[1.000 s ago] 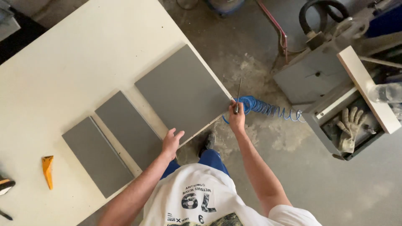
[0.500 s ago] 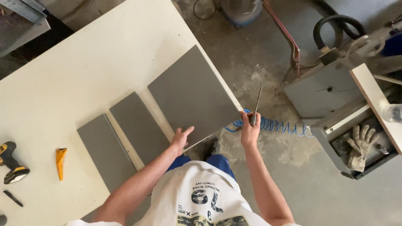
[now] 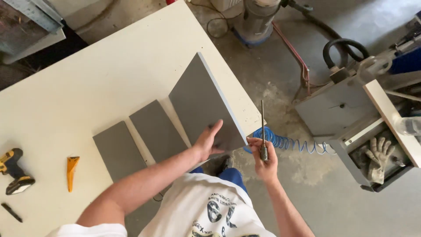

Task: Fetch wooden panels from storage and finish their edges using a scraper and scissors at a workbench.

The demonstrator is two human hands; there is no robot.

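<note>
Three grey panels on the desk (image 3: 109, 74): two small ones lie flat, and the big panel (image 3: 201, 103) is tipped up on its edge toward 1 o'clock. Left hand (image 3: 209, 141) props it from below, fingers spread flat, not gripping. Right hand (image 3: 262, 158) is clenched around an air nozzle (image 3: 263, 131) on a blue coiled hose (image 3: 289, 142). With only a palm holding, I reckon it could slide off the desk edge.
</note>
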